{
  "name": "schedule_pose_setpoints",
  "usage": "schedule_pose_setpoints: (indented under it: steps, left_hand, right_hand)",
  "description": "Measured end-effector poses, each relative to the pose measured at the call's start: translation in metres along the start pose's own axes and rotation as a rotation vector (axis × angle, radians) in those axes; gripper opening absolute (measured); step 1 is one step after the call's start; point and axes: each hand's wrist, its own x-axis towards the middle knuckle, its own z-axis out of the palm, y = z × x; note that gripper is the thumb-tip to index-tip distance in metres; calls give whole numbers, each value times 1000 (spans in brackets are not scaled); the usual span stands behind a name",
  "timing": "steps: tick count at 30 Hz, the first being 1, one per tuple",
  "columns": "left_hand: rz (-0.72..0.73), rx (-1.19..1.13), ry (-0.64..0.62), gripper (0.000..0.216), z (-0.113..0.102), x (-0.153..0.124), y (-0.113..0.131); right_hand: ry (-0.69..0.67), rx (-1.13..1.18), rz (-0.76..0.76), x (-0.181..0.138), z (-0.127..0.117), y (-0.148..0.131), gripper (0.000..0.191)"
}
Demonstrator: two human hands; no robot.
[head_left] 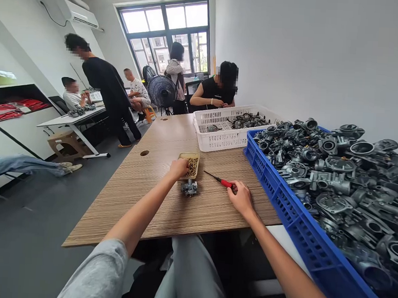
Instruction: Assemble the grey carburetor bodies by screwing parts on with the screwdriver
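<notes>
My left hand (180, 168) reaches into a small yellowish tray (184, 155) of small brass-coloured parts (193, 165). Its fingers are curled down among the parts, and whatever they pinch is hidden. Just in front of the tray, on the wooden table (143, 186), sits one grey metal carburetor (190, 188). Over to the right, my right hand (241, 197) is closed on the red handle of a screwdriver (224, 183), its dark shaft pointing left and away from me along the tabletop.
A blue crate (282, 212) heaped with carburetors (338, 180) stands close on my right. Behind it is a white basket (216, 143) with more metal parts. A person (219, 92) sits at the table's far end; a standing fan (162, 91) and other people are farther back.
</notes>
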Motion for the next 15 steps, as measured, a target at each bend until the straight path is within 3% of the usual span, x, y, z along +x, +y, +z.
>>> schedule_pose_setpoints:
  steps: [15]
  left_hand:
    - [79, -130, 63, 6, 15, 5, -10]
  right_hand:
    - [-5, -16, -3, 0, -1, -1, 17]
